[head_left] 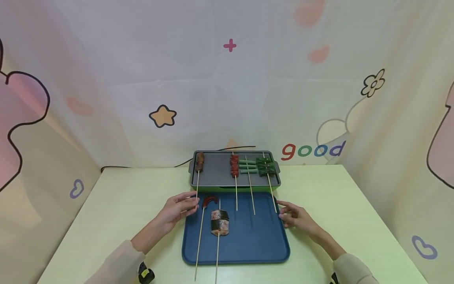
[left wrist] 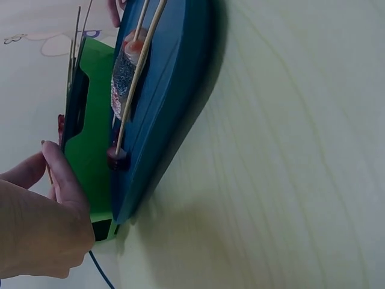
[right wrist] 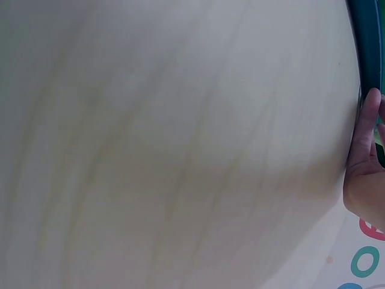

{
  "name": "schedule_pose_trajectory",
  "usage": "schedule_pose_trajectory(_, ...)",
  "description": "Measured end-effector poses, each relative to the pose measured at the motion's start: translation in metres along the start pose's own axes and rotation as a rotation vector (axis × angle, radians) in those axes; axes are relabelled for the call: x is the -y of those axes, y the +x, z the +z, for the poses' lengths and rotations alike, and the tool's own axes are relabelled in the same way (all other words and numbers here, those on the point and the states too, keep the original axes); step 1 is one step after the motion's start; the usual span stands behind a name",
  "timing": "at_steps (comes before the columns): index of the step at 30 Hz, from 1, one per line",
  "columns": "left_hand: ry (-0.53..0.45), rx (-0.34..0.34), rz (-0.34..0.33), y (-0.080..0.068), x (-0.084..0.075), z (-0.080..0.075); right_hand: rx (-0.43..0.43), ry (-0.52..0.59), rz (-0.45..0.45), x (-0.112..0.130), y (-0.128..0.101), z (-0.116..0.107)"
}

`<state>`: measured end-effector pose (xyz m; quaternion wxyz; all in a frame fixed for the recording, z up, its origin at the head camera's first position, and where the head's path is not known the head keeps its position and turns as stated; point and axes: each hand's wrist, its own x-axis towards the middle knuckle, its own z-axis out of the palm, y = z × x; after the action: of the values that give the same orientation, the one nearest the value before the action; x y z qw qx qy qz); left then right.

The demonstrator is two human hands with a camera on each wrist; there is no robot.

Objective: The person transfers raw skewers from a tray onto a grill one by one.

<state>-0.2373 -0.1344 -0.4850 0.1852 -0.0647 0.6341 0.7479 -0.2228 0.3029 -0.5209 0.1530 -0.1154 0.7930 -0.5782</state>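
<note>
The left hand (head_left: 178,208) is resting at the left edge of the blue tray (head_left: 248,244), its fingers relaxed and holding nothing, the tips just beside the sausage skewer (head_left: 205,215). Next to it, the salmon skewer (head_left: 219,223) is lying on the tray too. Behind the tray, the green-edged grill pan (head_left: 216,173) is carrying 4 skewers: a brown meat skewer (head_left: 200,161), a red meat skewer (head_left: 234,165), a green bean skewer (head_left: 248,167) and a leafy green skewer (head_left: 265,166). The right hand (head_left: 294,216) is lying open at the tray's right edge, gripping nothing. I judge the person is moving skewers between tray and pan; the next move is probably calling for a pinch on the thin sausage stick
</note>
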Motion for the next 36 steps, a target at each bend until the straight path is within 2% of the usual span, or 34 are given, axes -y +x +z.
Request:
schedule_pose_trajectory(7,0.008,-0.039,-0.051,-0.005,0.009,-0.006,-0.005,-0.001,0.008,0.002,0.0,0.001)
schedule_pose_trajectory(11,0.038,-0.002,-0.084,-0.02,0.018,-0.012,-0.003,0.004,0.001,0.001,0.002,0.0)
schedule_pose_trajectory(18,0.157,0.09,-0.147,-0.059,0.031,-0.021,-0.004,0.013,0.028,-0.001,0.002,0.0)
schedule_pose_trajectory(26,0.164,0.16,-0.167,-0.099,0.053,-0.021,-0.009,0.012,0.016,-0.002,0.0,0.001)
schedule_pose_trajectory(31,0.128,0.237,-0.204,-0.111,0.062,-0.019,-0.012,0.012,0.013,-0.002,0.0,0.001)
schedule_pose_trajectory(36,0.174,0.289,-0.221,-0.112,0.067,-0.016,-0.011,0.023,0.02,-0.001,0.001,0.001)
